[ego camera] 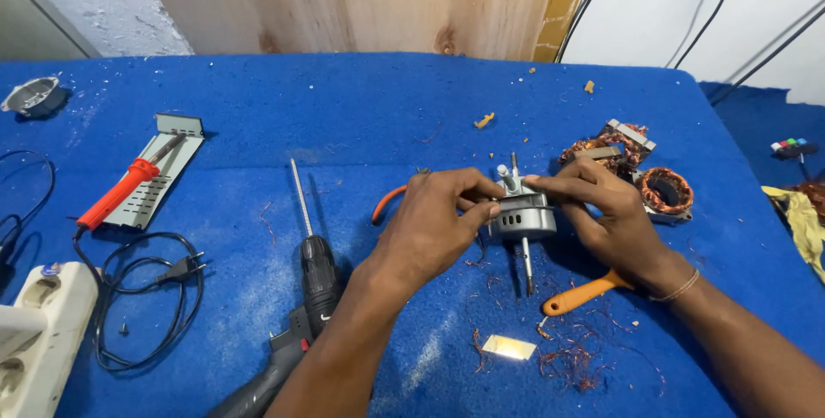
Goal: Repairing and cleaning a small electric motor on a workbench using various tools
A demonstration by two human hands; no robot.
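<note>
A small grey metal motor housing with a shaft running through it sits at the middle of the blue table. My left hand grips its left side with fingertips pinched on the rim. My right hand holds its right and top side, with fingers touching the upper end near a small white part. The shaft's lower end points toward me. An orange tool handle curves out from behind my left hand.
A cordless drill with a long bit lies left of my arms. An orange soldering iron rests on a metal plate, its cord coiled near a white power strip. Copper-wound stators lie right. An orange-handled tool and copper scraps lie in front.
</note>
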